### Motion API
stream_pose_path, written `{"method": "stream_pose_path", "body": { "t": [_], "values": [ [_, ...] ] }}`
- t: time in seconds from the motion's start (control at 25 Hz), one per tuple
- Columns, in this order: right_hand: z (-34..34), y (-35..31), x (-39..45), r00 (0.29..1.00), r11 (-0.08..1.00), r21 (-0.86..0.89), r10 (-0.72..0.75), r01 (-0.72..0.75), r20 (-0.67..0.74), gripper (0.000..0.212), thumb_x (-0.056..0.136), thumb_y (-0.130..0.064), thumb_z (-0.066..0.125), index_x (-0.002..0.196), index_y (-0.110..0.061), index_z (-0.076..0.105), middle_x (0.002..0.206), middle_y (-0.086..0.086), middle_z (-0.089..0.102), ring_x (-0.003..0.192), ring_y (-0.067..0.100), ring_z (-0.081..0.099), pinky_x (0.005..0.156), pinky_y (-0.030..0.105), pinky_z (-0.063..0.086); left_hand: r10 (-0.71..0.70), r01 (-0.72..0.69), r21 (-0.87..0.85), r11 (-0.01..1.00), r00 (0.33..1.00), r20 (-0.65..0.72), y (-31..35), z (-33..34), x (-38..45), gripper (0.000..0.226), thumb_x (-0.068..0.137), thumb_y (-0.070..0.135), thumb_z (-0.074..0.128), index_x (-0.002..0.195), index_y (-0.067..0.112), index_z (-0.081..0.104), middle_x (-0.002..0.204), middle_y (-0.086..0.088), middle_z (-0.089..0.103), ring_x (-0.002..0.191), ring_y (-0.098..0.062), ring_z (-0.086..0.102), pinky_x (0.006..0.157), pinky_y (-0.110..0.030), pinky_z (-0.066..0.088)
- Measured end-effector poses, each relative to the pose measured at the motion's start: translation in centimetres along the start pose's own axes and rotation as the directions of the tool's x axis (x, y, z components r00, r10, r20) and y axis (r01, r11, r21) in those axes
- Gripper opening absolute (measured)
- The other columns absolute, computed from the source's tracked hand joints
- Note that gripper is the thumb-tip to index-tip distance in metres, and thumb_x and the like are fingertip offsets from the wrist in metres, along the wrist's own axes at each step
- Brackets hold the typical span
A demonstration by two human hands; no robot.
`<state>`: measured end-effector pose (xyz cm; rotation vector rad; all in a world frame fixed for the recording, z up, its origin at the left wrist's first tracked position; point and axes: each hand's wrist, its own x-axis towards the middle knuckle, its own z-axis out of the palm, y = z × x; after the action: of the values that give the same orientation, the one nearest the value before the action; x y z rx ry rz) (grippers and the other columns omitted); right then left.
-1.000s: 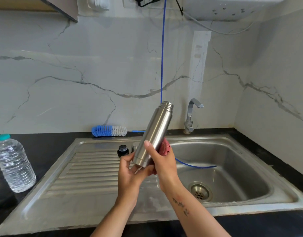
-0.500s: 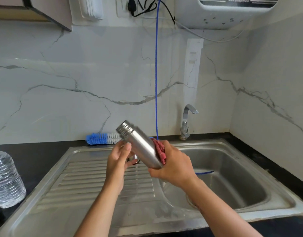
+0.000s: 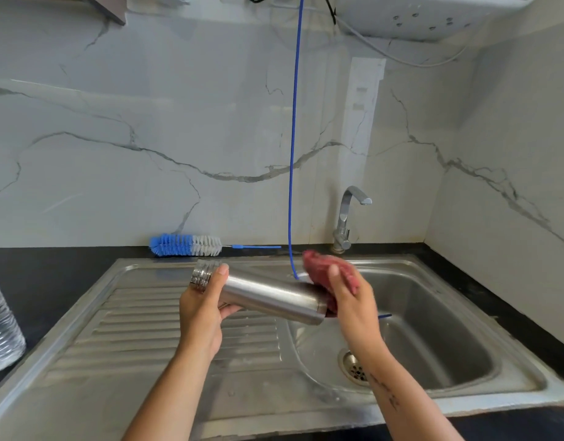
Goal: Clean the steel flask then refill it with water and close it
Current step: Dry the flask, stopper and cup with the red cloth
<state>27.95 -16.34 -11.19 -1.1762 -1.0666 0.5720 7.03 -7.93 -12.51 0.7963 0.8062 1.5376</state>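
**Flask held sideways over the sink, cloth at its base**

One marble-patterned wall fills the back of the view, and one black tabletop runs beneath it, cut off at the left and lower edges. Set into the tabletop is one steel sink, with a ribbed drainboard on the left and a basin with a drain on the right. One white appliance hangs at the top right, only its underside in view. One blue tube drops from the top edge into the basin, its lower run hidden behind the flask and right hand.

One steel flask lies nearly level above the sink, over the join of drainboard and basin, its open threaded mouth to the left and its base to the right. It has no cap on.

The left hand has a closed grip round the flask's neck end, thumb over the top, fingers curled underneath and mostly hidden. The right hand holds one red cloth at the flask's base, thumb laid across the cloth; the cloth and this hand are motion-blurred, so the fingers behind cannot be made out.

One clear plastic water bottle stands at the left edge, cut off by the frame. One chrome tap stands behind the basin. One bottle brush, with blue and white bristles, lies on the tabletop against the wall.
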Motion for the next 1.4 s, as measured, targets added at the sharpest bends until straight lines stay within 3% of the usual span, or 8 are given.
{"method": "stream_pose_path", "body": {
  "t": [0.08,0.2,0.4,0.56,0.72,0.84,1.04,1.4],
  "values": [
    [0.5,1.0,0.2,0.96,0.972,0.173,0.194,-0.16,-0.2,0.026,0.106,-0.037,0.052,0.12,-0.025,0.071,0.112,0.001,0.078,0.099,0.022,0.074,0.096,0.044,0.056,-0.038,0.035,-0.097,0.995,0.999,-0.036,0.0,-0.1,0.1,0.012,0.095,0.027,0.068,0.099,0.016,0.063,0.091,-0.007,0.071,0.087,-0.023,0.072,0.062,-0.036,0.064],
    [2.7,0.8,0.0,0.944,0.899,0.324,0.325,-0.293,-0.049,0.034,0.108,-0.044,0.044,0.125,-0.034,0.072,0.091,0.014,0.071,0.072,0.039,0.064,0.076,0.051,0.059,-0.035,0.021,-0.143,0.99,0.995,-0.096,-0.3,0.0,-0.1,0.012,0.096,0.028,0.067,0.099,0.017,0.063,0.093,-0.007,0.071,0.087,-0.022,0.072,0.059,-0.033,0.063],
    [4.8,-0.4,-2.5,0.973,0.973,0.179,0.174,-0.146,-0.149,0.042,0.107,-0.048,0.044,0.126,-0.017,0.066,0.068,0.01,0.043,0.062,0.025,0.046,0.059,0.039,0.048,-0.063,0.029,-0.208,0.978,0.985,-0.159,-0.5,-0.4,0.1,0.013,0.096,0.03,0.067,0.099,0.018,0.061,0.095,-0.006,0.072,0.086,-0.019,0.072,0.059,-0.034,0.062],
    [4.2,-0.2,1.5,0.94,0.944,0.126,0.319,-0.304,-0.122,0.042,0.106,-0.054,0.043,0.117,-0.025,0.072,0.067,0.014,0.052,0.051,0.028,0.049,0.045,0.038,0.046,-0.028,0.003,-0.136,0.991,0.984,-0.177,-1.5,0.2,-0.4,0.013,0.093,0.027,0.071,0.095,0.017,0.063,0.094,-0.007,0.069,0.092,-0.025,0.071,0.063,-0.037,0.062],
    [4.9,0.7,-2.5,0.959,0.953,0.135,0.28,-0.273,-0.037,0.036,0.106,-0.052,0.041,0.109,-0.031,0.071,0.075,0.03,0.058,0.068,0.032,0.059,0.069,0.041,0.057,-0.017,-0.026,-0.154,0.988,0.962,-0.274,-1.2,-1.4,1.6,0.02,0.09,0.031,0.076,0.099,0.019,0.064,0.107,-0.01,0.068,0.117,-0.036,0.067,0.074,-0.042,0.06],
    [4.4,0.0,-1.1,0.94,0.94,0.119,0.33,-0.318,-0.092,0.036,0.108,-0.048,0.042,0.115,-0.03,0.072,0.085,0.014,0.065,0.077,0.024,0.062,0.069,0.027,0.055,-0.012,-0.019,-0.128,0.992,0.971,-0.24,-1.3,-1.0,0.8,0.017,0.09,0.028,0.076,0.096,0.017,0.065,0.099,-0.008,0.069,0.118,-0.038,0.066,0.078,-0.046,0.06],
    [4.3,-0.1,-0.9,0.925,0.926,0.111,0.37,-0.36,-0.085,0.034,0.107,-0.046,0.045,0.115,-0.033,0.075,0.087,0.016,0.072,0.07,0.028,0.064,0.067,0.035,0.058,0.001,-0.034,-0.121,0.992,0.964,-0.267,-1.5,-0.9,0.6,0.019,0.088,0.029,0.078,0.098,0.017,0.067,0.1,-0.006,0.071,0.114,-0.032,0.069,0.079,-0.046,0.061],
    [4.4,1.0,-0.5,0.889,0.87,0.259,0.451,-0.42,-0.074,0.029,0.104,-0.042,0.051,0.105,-0.038,0.08,0.117,0.01,0.074,0.111,0.038,0.068,0.106,0.055,0.051,0.149,-0.138,0.065,0.988,0.965,-0.216,-0.4,-0.9,-1.2,0.012,0.088,0.023,0.079,0.086,0.02,0.067,0.078,0.01,0.072,0.076,-0.002,0.07,0.074,-0.04,0.06]
  ]
}}
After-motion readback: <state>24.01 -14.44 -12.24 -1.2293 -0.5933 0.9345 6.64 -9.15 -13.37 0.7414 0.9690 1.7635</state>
